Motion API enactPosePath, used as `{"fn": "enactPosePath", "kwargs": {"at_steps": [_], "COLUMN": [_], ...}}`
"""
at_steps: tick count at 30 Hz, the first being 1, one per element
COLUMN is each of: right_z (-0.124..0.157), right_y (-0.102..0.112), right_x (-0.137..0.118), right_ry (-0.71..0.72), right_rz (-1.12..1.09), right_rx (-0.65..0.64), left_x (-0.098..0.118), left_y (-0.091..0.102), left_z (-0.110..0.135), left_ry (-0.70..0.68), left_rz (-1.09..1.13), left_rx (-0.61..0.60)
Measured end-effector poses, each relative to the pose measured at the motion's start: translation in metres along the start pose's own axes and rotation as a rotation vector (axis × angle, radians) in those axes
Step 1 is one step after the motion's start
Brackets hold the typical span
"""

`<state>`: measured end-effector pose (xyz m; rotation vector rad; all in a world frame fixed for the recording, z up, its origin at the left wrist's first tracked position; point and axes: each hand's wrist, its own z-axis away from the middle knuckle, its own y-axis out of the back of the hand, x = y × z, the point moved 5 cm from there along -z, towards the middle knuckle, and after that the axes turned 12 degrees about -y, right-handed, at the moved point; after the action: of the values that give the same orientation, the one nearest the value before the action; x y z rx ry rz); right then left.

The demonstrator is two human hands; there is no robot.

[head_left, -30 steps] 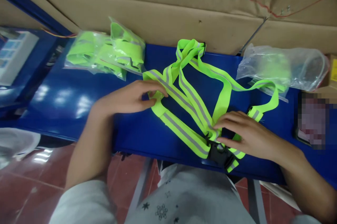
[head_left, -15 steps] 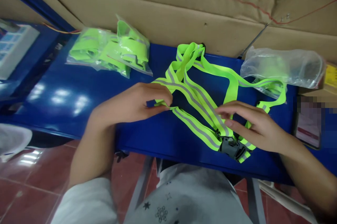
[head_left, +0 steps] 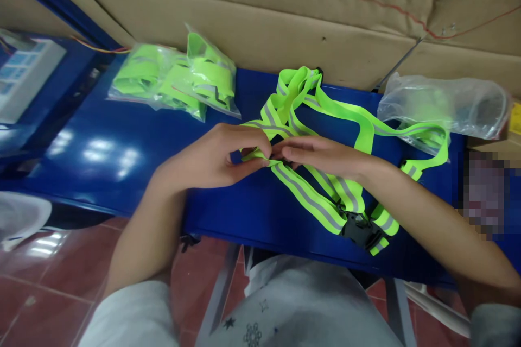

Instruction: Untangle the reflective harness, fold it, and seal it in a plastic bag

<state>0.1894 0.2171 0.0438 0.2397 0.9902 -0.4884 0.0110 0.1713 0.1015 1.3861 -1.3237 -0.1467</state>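
Observation:
A neon yellow-green reflective strap harness [head_left: 311, 197] with grey stripes lies in loose loops on the blue table. My left hand [head_left: 215, 157] pinches one of its straps between thumb and fingertips, left of the middle. Right beside those fingertips, my right hand [head_left: 321, 154] lies across the loops, its fingers drawn together on the same strap; the exact contact is partly hidden. A black plastic buckle [head_left: 358, 230] joins the bands close to the table's front edge. The far end of the harness loops to the right, near a clear plastic bag.
Bagged neon straps [head_left: 175, 78] lie at the back left. The clear plastic bag [head_left: 468, 105] rests at the back right, by a cardboard box [head_left: 494, 149]. A blurred-out phone-like object [head_left: 486, 195] is at the right. Brown cardboard [head_left: 260, 16] lines the back of the blue table [head_left: 122, 173].
My right hand has moved left, from the bands above the buckle to beside my left fingertips. My left hand keeps its pinch on the strap. The view has shifted slightly.

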Motion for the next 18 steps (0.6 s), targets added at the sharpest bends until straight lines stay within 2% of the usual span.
{"fn": "enactPosePath", "kwargs": {"at_steps": [4, 9, 18], "right_z": [0.001, 0.002, 0.006], "right_y": [-0.007, -0.013, -0.011], "right_x": [-0.003, -0.001, 0.014], "right_ry": [-0.053, -0.084, -0.075], "right_rz": [-0.056, -0.104, -0.116], "right_rx": [-0.079, -0.091, -0.160], "left_x": [0.000, -0.001, -0.004], "left_y": [-0.001, -0.002, 0.005], "left_z": [-0.001, -0.002, 0.002], "left_ry": [-0.014, -0.016, -0.043], "left_rz": [0.011, 0.005, 0.005], "left_rx": [0.014, 0.001, 0.021]}}
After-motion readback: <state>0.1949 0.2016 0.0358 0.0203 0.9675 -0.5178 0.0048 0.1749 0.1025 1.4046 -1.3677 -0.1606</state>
